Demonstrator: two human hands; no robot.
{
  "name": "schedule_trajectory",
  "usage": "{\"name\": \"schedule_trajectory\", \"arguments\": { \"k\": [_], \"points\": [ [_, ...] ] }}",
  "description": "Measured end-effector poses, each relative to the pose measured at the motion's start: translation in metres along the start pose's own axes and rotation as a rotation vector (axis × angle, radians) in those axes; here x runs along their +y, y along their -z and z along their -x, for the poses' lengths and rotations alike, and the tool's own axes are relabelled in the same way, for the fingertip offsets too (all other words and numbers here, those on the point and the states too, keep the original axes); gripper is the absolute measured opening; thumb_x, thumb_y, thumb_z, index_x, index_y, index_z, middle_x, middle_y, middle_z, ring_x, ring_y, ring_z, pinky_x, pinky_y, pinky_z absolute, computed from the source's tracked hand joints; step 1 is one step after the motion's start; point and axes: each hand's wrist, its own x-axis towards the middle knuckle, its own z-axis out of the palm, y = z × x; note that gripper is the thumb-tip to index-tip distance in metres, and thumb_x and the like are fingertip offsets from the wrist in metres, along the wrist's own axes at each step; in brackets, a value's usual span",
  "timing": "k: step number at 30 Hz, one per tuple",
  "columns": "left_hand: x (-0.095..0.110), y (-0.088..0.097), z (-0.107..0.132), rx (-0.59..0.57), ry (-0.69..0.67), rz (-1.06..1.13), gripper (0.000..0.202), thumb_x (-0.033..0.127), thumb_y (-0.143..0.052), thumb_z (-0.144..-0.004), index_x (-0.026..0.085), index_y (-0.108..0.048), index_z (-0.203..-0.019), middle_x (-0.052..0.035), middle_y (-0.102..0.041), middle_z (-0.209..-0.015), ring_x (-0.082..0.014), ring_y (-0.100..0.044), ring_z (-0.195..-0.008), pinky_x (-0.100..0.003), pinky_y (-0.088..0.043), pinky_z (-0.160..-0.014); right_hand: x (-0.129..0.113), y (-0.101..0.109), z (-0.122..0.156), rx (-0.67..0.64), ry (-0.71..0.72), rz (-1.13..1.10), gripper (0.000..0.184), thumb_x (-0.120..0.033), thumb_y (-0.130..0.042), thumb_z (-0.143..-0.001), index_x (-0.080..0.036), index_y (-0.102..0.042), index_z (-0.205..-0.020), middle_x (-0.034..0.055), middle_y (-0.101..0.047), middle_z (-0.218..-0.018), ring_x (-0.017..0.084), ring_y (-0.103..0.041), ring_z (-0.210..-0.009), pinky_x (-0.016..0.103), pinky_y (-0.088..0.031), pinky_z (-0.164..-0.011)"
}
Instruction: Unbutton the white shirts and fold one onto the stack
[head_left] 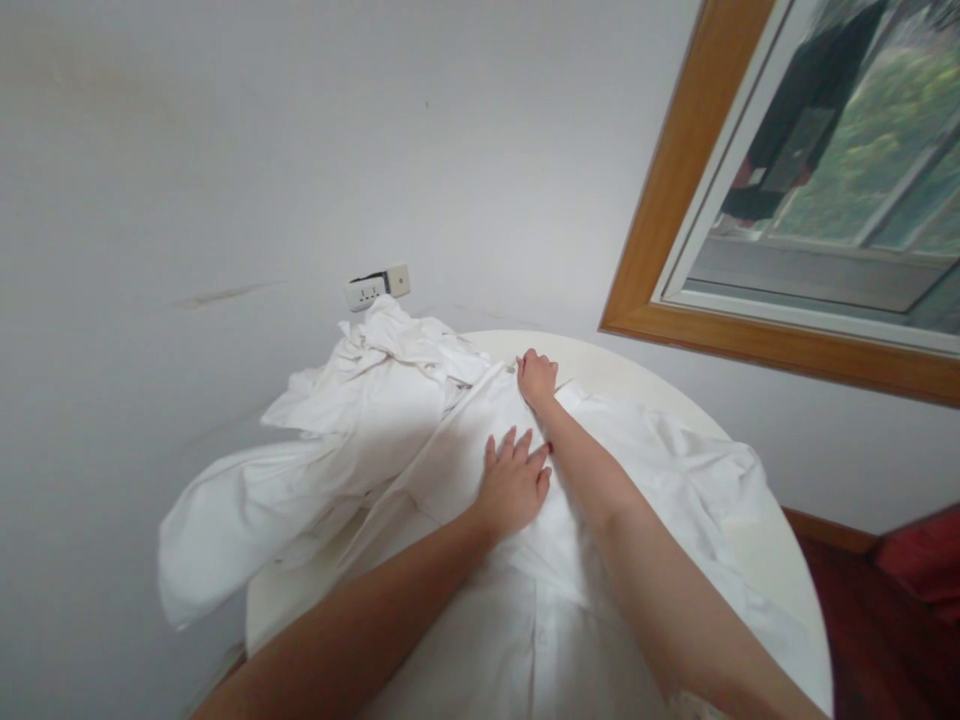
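White, thin cloth was nearest: a shirt (454,625) lay on the round table (622,365), its near end cut off and partly hidden under both arms. A straight strip ran up its front. The left hand (514,487) lay flat on the shirt, fingers spread, holding nothing. Farther off, the right hand (538,377) had its fingers curled in at the shirt's far part; I could not tell if they had cloth pinched inside. To the left, a soft, crumpled heap of white cloth (375,405) hung past the table's edge, and it was hard to see where each piece stopped. Behind, a plug socket (366,293) sat on the smooth, marked wall (450,150). The brown window frame (679,150) was cut off, with blurry green leaves (892,130) behind the glass.
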Motion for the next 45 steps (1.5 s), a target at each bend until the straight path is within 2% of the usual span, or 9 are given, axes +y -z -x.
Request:
{"name": "schedule_trajectory", "arguments": {
  "k": [5,11,16,21,26,32,35,39,45],
  "points": [
    [0.0,-0.001,0.0,0.0,0.0,0.003,0.044,0.04,-0.033,-0.093,0.03,-0.051,-0.131,-0.0056,-0.044,-0.144,-0.0313,-0.03,-0.136,-0.057,-0.023,-0.11,0.0,-0.001,0.004,0.06,-0.033,-0.013,0.037,-0.036,-0.022,-0.1,-0.013,-0.051,-0.108,0.0163,-0.063,-0.104,0.026,-0.051,-0.106,0.038,-0.029,-0.092],
    [0.0,0.0,0.001,0.009,0.004,0.006,0.044,0.04,-0.033,-0.093,0.031,-0.049,-0.133,-0.0054,-0.045,-0.143,-0.0312,-0.032,-0.135,-0.058,-0.023,-0.109,0.01,0.009,-0.001,0.009,-0.067,-0.141,0.042,-0.039,-0.019,-0.099,-0.018,-0.054,-0.109,0.0099,-0.065,-0.103,0.024,-0.052,-0.103,0.035,-0.033,-0.086],
    [-0.001,-0.001,0.002,0.018,-0.006,0.022,0.045,0.04,-0.033,-0.093,0.031,-0.05,-0.134,-0.0065,-0.046,-0.142,-0.0317,-0.033,-0.135,-0.058,-0.023,-0.109,0.029,0.033,0.0,-0.003,0.091,-0.124,0.031,-0.032,-0.033,-0.095,-0.022,-0.056,-0.115,0.0067,-0.064,-0.112,0.024,-0.05,-0.108,0.035,-0.034,-0.09],
    [-0.001,-0.003,0.001,0.025,-0.004,0.035,0.045,0.039,-0.035,-0.092,0.03,-0.049,-0.134,-0.0067,-0.046,-0.143,-0.0325,-0.033,-0.135,-0.059,-0.021,-0.109,0.079,0.06,0.012,-0.127,0.177,0.05,0.029,-0.026,-0.044,-0.09,-0.027,-0.061,-0.113,0.0064,-0.06,-0.121,0.025,-0.049,-0.114,0.039,-0.037,-0.093],
    [-0.001,-0.001,-0.001,-0.001,-0.009,0.04,0.045,0.039,-0.035,-0.092,0.03,-0.049,-0.134,-0.0073,-0.045,-0.143,-0.0337,-0.033,-0.135,-0.061,-0.023,-0.107,0.158,0.085,0.027,-0.267,-0.033,0.179,0.037,-0.02,-0.042,-0.09,-0.027,-0.058,-0.122,0.0054,-0.058,-0.128,0.021,-0.051,-0.116,0.031,-0.04,-0.093],
    [-0.001,0.0,-0.002,-0.017,-0.013,0.021,0.046,0.038,-0.035,-0.092,0.029,-0.049,-0.135,-0.0081,-0.045,-0.143,-0.0338,-0.033,-0.135,-0.061,-0.023,-0.107,0.235,0.112,0.053,-0.41,-0.184,0.258,0.032,-0.021,-0.05,-0.086,-0.021,-0.068,-0.113,0.0126,-0.064,-0.12,0.022,-0.06,-0.107,0.028,-0.044,-0.086],
    [-0.001,0.0,-0.002,-0.015,-0.025,0.007,0.046,0.038,-0.034,-0.092,0.028,-0.049,-0.135,-0.0088,-0.045,-0.143,-0.0341,-0.033,-0.134,-0.062,-0.024,-0.106,0.257,0.122,0.065,-0.479,-0.249,0.293,0.03,-0.032,-0.052,-0.087,-0.018,-0.072,-0.105,0.0175,-0.066,-0.114,0.025,-0.063,-0.103,0.031,-0.045,-0.083],
    [0.0,0.002,-0.002,-0.016,-0.028,-0.011,0.046,0.039,-0.033,-0.093,0.028,-0.048,-0.135,-0.0085,-0.045,-0.143,-0.0337,-0.033,-0.134,-0.061,-0.025,-0.106,0.278,0.133,0.075,-0.553,-0.294,0.316,0.042,-0.042,-0.043,-0.092,-0.013,-0.072,-0.103,0.0209,-0.064,-0.117,0.028,-0.061,-0.107,0.034,-0.045,-0.085],
    [0.002,0.005,-0.003,-0.034,-0.012,-0.016,0.046,0.039,-0.034,-0.092,0.029,-0.049,-0.134,-0.0077,-0.046,-0.142,-0.0331,-0.033,-0.134,-0.06,-0.025,-0.107,0.289,0.141,0.085,-0.618,-0.288,0.331,0.045,-0.046,-0.048,-0.088,-0.009,-0.072,-0.099,0.0198,-0.067,-0.111,0.028,-0.064,-0.101,0.032,-0.046,-0.082]
  ]
}}
